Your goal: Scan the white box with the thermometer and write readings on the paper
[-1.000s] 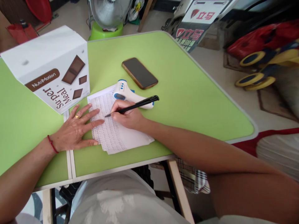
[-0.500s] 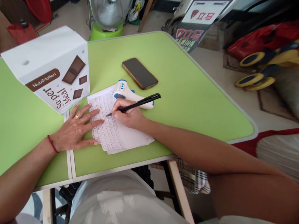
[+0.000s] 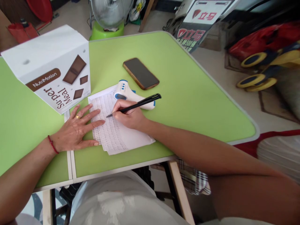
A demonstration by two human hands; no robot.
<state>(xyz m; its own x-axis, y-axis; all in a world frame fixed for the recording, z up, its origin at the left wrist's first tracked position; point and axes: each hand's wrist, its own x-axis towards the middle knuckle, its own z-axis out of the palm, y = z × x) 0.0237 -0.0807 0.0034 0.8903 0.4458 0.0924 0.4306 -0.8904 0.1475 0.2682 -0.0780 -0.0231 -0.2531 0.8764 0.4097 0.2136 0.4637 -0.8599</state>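
Note:
My right hand (image 3: 128, 115) is closed around a black pen (image 3: 145, 101), its tip down at the handwritten paper (image 3: 131, 140). Rows of small writing cover the sheet's left part; the lower right part is blank. With fingers spread, my left hand (image 3: 75, 129) lies flat, fingertips on the paper's left edge and the rest on the green table (image 3: 192, 103). Just beyond my right hand, a white and blue infrared thermometer (image 3: 124, 90) rests on its side, partly over the paper's top edge and partly hidden by my hand.
A phone in a brown case (image 3: 141, 73) lies behind the thermometer. At the left stands a white NutriMotion box (image 3: 53, 81). A fan (image 3: 109, 12) on a green stool (image 3: 96, 32) is beyond the table's far edge, with a printed sign (image 3: 199, 22) to its right.
The view has shifted very slightly. Both hands keep their places, the pen still at the paper; any movement of its tip is tiny.

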